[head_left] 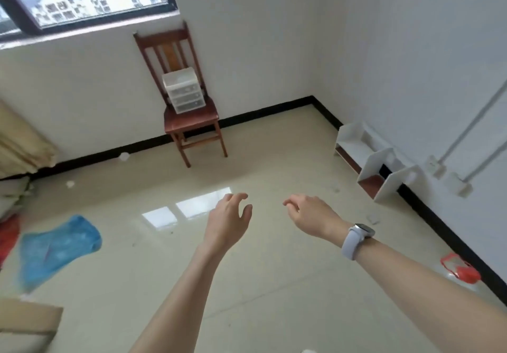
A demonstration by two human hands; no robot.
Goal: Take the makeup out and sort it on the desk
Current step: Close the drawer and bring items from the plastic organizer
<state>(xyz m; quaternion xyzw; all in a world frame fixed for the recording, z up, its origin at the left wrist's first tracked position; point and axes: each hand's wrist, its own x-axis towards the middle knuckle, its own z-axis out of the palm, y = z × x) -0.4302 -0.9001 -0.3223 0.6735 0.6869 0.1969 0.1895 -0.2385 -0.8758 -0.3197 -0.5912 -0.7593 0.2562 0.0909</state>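
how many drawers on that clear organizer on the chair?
3 drawers, stacked one above the other in the organizer standing on the chair seat, under what looks like an open top tray. Contents are too blurred to tell. Both hands are far from it and hold nothing.

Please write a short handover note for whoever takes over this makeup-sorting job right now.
Left hand: held out in front, fingers loosely curled, holds nothing.
Right hand: held out likewise, holds nothing; watch on the wrist.
Drawer box: stands on the chair by the far wall, drawers closed, out of reach of both hands.
No makeup and no desk in view.
Done: nothing visible.
Left: probably go to the box, take the makeup out, sort it on the desk.
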